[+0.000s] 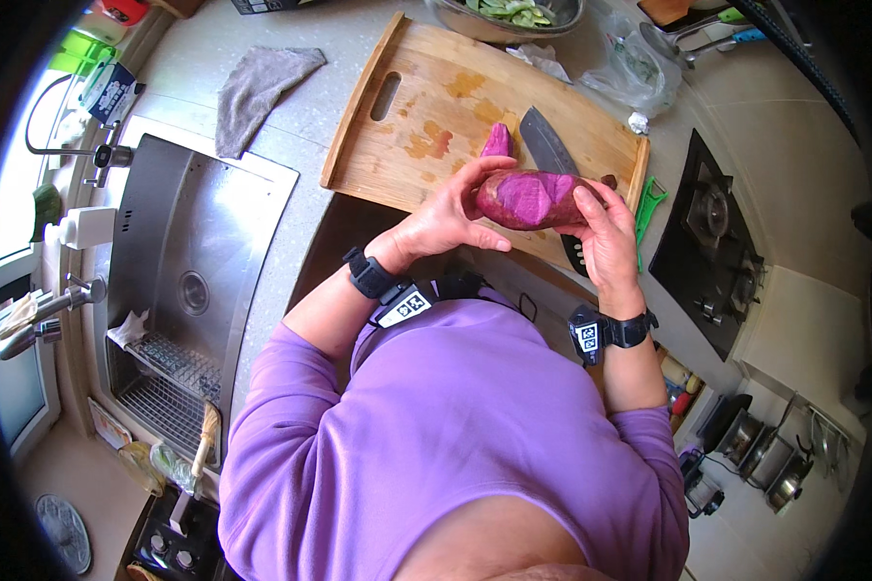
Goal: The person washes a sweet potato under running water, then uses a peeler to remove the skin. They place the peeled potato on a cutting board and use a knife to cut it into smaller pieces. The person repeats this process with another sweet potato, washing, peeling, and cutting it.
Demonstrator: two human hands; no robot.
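- I see my left hand (446,218) and my right hand (606,237) both wrapped around a purple sweet potato (528,198), one at each end.
- The sweet potato is up in the air, just over the near edge of the cutting board (426,107).
- It looks wet and half peeled, so I think it could slip and drop.
- The knife (547,145) lies right behind it. If a hand jerks back, it could hit the blade.
- A small cut piece (497,141) sits beside the knife and could roll off.

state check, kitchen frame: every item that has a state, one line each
purple sweet potato: partly peeled, held in both hands
left hand: gripping it
right hand: gripping it
cut piece: lying on cutting board
knife: lying flat on board
sink: no water visible
grey cloth: crumpled
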